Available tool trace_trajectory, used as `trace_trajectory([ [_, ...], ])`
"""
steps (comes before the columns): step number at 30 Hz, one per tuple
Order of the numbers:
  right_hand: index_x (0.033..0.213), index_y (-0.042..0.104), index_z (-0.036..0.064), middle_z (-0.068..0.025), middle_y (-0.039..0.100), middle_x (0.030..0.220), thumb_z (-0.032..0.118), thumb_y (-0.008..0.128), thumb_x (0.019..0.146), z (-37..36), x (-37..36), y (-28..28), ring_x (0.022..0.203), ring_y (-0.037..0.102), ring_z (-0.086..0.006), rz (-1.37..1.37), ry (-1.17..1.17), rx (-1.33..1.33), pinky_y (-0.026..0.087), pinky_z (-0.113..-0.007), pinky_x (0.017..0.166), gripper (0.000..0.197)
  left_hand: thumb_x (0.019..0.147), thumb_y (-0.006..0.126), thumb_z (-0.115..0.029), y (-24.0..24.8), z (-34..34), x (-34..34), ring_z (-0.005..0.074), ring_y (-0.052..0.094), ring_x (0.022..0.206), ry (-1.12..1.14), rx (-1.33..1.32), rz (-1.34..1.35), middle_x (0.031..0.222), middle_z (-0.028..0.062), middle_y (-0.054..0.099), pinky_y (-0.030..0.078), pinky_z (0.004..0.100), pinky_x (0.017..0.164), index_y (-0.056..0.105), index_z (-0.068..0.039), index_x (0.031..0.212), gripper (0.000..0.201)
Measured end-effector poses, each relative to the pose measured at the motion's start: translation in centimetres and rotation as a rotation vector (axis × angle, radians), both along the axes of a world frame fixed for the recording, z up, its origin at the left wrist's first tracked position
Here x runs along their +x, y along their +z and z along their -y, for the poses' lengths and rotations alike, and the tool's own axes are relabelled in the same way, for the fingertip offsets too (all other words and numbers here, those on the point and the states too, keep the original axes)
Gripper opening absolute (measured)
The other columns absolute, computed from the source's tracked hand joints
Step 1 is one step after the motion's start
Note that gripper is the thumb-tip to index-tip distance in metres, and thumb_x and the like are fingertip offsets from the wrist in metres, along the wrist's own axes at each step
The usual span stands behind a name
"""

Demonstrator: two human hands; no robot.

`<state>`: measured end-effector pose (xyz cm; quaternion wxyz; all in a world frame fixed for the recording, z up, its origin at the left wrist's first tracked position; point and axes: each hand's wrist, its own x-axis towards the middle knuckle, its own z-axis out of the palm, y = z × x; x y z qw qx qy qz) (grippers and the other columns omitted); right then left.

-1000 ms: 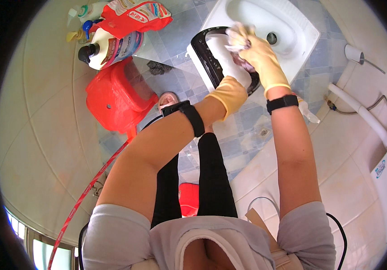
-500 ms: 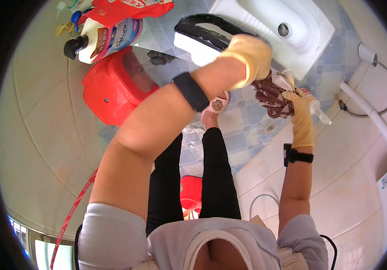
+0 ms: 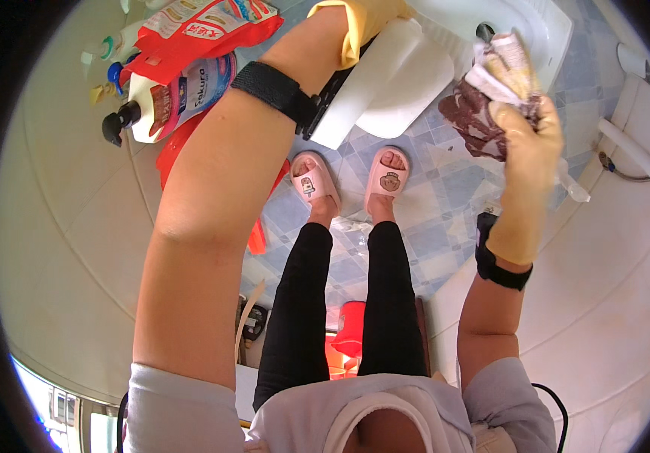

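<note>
My left hand (image 3: 370, 18), in a yellow rubber glove, is at the upper edge against a white object with black edging (image 3: 404, 83). Its fingers are hidden, so I cannot see whether it grips that object. My right hand (image 3: 525, 140), gloved in the same yellow and slightly blurred, is closed around a crumpled brown-and-white cloth (image 3: 477, 121). The cloth hangs over the near right part of a white squat toilet (image 3: 555, 38), close to its dark drain hole.
At upper left, a white pump bottle (image 3: 143, 113) and a red-and-white pouch (image 3: 204, 34) sit over a red plastic stool-like item (image 3: 170, 155). A white pipe (image 3: 638, 162) runs along the right wall. My pink slippers (image 3: 387, 177) stand on blue tiles (image 3: 434, 200).
My left hand has moved away from the cloth, up and left to the white object, which has shifted and turned. My right hand has lifted the cloth upward toward the toilet.
</note>
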<state>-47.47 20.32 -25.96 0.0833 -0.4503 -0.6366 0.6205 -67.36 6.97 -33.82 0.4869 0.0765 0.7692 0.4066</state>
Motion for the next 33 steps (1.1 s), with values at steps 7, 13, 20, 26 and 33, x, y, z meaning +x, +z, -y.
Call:
trace_trajectory([
  [7,0.121,0.059,0.0016,-0.0114,0.067,0.104,0.016,0.071,0.074,-1.2,-3.7,-7.6,0.093,0.064,-0.0208,0.269,0.433,-0.051,0.050,-0.030,0.082,0.051,0.092,0.053,-0.017,-6.2,2.8,-3.1,0.0246,0.069,0.087,-0.251,0.113,-0.244,0.101,0.0163,0.070,0.052,0.0319,0.083,0.064,-0.003,0.115,0.030],
  [13,0.129,0.054,0.0056,-0.0127,0.060,0.124,0.024,0.066,0.084,2.7,-4.0,-18.2,0.113,0.057,-0.0244,0.265,0.778,1.025,0.046,-0.034,0.096,0.050,0.073,0.079,-0.040,2.1,0.6,4.6,0.0452,0.052,0.121,0.039,-0.031,-1.004,0.130,0.0336,0.050,0.040,0.0447,0.106,0.027,0.002,0.146,0.099],
  [20,0.130,0.052,0.0063,-0.0115,0.059,0.126,0.025,0.060,0.089,3.0,-0.4,-20.5,0.115,0.056,-0.0234,0.171,0.968,0.796,0.044,-0.034,0.098,0.046,0.058,0.089,-0.038,0.1,3.0,14.1,0.0460,0.043,0.130,-0.159,-0.128,-0.665,0.147,0.0352,0.028,0.042,0.0397,0.105,0.007,-0.004,0.153,0.131],
  [26,0.131,0.051,0.0069,-0.0104,0.057,0.129,0.026,0.054,0.093,3.2,0.5,-21.2,0.116,0.055,-0.0226,-0.043,0.749,0.387,0.043,-0.034,0.100,0.043,0.065,0.083,-0.018,0.0,1.6,16.4,0.0440,0.064,0.096,-0.204,-0.368,-0.319,0.116,0.0284,0.055,0.055,0.0447,0.080,-0.001,-0.014,0.155,0.123],
  [33,0.133,0.049,0.0077,-0.0091,0.056,0.131,0.028,0.048,0.098,5.1,-3.0,-24.3,0.118,0.054,-0.0216,-0.276,0.276,0.162,0.042,-0.034,0.103,0.041,0.068,0.074,-0.015,0.4,3.5,16.0,0.0412,0.064,0.094,0.019,-0.323,-0.630,0.113,0.0256,0.054,0.054,0.0458,0.080,0.008,-0.011,0.154,0.108],
])
